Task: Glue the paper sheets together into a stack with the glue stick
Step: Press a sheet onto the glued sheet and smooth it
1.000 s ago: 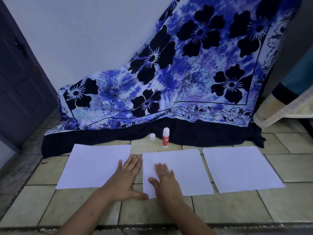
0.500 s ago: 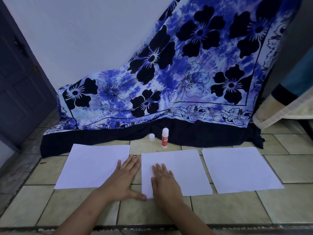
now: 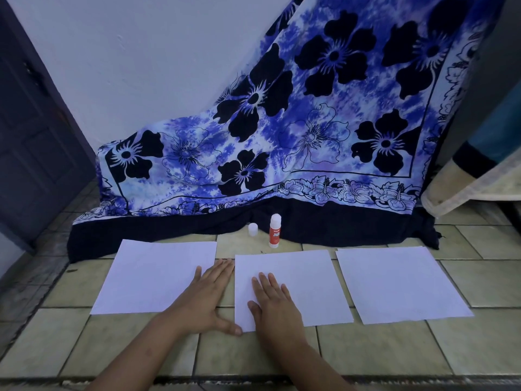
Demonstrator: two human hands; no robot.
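Note:
Three white paper sheets lie side by side on the tiled floor: the left sheet (image 3: 152, 277), the middle sheet (image 3: 301, 280) and the right sheet (image 3: 397, 283). My right hand (image 3: 273, 300) lies flat, fingers straight, on the middle sheet's near left part. My left hand (image 3: 203, 297) rests flat on the floor between the left and middle sheets, over the left sheet's right edge, its thumb touching the middle sheet's near left corner. A red and white glue stick (image 3: 275, 231) stands upright, uncapped, behind the middle sheet. Its white cap (image 3: 253, 229) stands just left of it.
A blue floral cloth (image 3: 282, 153) hangs down the wall and pools on the floor right behind the glue stick. A dark door (image 3: 33, 142) is at the left. A pale fabric-covered edge (image 3: 468, 190) juts in at the right. Tiled floor (image 3: 366, 351) lies before the sheets.
My right hand has slid slightly over the middle sheet, pressing on it. My left hand has stayed in place, and the sheets and glue stick have not visibly moved.

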